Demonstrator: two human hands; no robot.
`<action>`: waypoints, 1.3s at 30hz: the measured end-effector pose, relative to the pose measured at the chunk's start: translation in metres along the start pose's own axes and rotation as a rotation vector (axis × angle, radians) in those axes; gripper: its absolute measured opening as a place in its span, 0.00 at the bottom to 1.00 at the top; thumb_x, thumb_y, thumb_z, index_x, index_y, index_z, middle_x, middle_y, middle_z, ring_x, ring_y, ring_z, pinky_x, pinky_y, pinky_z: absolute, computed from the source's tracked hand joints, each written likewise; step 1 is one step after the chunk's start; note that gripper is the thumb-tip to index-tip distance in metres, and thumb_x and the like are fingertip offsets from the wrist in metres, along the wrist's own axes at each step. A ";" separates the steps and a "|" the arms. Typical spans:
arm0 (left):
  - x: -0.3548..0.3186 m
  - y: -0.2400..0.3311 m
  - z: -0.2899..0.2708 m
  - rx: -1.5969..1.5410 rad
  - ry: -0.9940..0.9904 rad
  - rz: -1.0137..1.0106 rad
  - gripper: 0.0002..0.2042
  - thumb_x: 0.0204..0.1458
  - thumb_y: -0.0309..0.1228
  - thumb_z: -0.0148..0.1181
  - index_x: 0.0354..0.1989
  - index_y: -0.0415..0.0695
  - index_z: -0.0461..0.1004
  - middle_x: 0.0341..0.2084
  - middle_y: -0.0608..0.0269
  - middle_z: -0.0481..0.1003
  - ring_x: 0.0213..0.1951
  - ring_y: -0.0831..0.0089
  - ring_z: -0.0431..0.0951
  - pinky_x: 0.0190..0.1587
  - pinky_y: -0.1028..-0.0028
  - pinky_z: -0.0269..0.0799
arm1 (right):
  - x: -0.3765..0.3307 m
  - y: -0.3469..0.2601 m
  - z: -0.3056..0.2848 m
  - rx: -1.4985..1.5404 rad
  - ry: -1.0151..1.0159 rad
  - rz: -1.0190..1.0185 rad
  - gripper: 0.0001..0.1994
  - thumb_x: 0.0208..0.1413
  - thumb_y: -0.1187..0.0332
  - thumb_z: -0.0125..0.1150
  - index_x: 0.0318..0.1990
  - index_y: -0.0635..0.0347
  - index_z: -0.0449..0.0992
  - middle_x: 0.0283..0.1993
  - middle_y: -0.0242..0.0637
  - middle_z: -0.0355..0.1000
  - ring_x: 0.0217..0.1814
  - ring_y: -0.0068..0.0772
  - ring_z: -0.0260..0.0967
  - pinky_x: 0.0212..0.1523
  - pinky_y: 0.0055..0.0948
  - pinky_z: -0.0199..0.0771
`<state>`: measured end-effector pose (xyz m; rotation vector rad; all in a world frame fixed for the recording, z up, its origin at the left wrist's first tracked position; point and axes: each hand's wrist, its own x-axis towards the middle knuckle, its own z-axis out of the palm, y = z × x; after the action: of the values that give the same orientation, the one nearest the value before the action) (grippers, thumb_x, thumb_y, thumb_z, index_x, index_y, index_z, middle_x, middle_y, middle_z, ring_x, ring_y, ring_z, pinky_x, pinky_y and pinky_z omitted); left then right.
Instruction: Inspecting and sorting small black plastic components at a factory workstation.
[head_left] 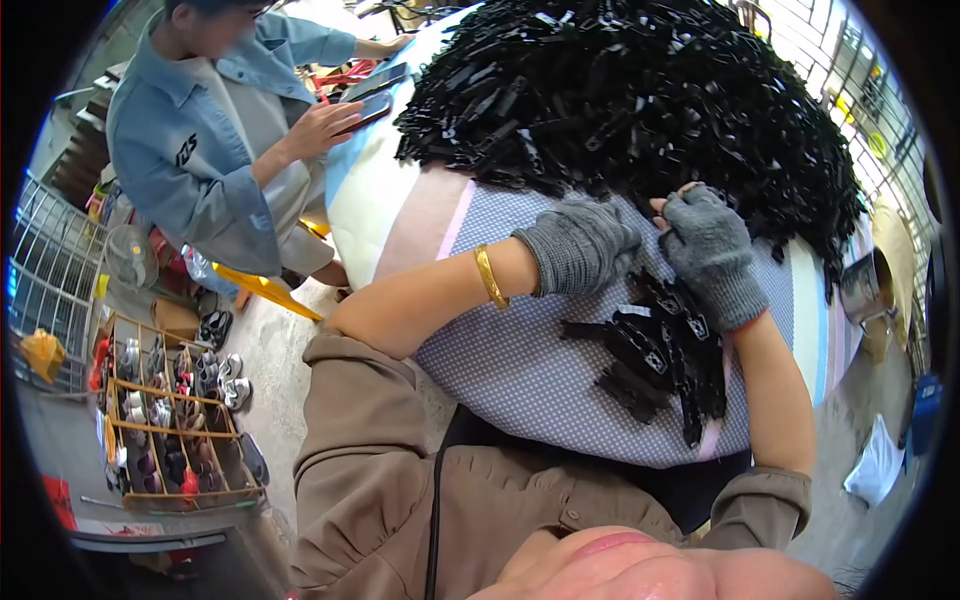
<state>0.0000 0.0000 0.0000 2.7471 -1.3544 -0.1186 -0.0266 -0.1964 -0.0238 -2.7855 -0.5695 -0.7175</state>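
A big heap of narrow black plastic pieces point(640, 90) covers the far part of the cloth-covered table point(490, 360). At its near edge, my left hand point(582, 247) and my right hand point(708, 245) work close together, both in grey knitted fingerless gloves. My left fingers curl under and are mostly hidden. The right hand's bare fingertips bend inward, facing the left hand. Whatever lies in either hand is too hidden to name. A smaller loose pile of the same black pieces point(665, 350) lies on the patterned cloth between my forearms, nearer to me.
Across the table's left side stands a person in a blue jacket point(200, 170), holding a phone point(365, 118). A wooden shoe rack point(180, 410) stands on the floor at left. On the right are a metal pot point(866, 283) and a white plastic bag point(876, 462).
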 end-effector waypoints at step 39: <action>-0.006 -0.012 0.008 -1.267 0.014 -0.017 0.16 0.55 0.36 0.53 0.50 0.46 0.71 0.19 0.76 0.66 0.21 0.88 0.64 0.25 0.85 0.65 | -0.007 -0.014 -0.039 1.076 -0.242 0.630 0.11 0.54 0.63 0.58 0.39 0.60 0.77 0.26 0.27 0.71 0.27 0.16 0.65 0.29 0.18 0.68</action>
<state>0.0053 0.0119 -0.0086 1.6540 -0.7665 -0.6749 -0.0543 -0.1976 0.0081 -1.8305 -0.0272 0.0896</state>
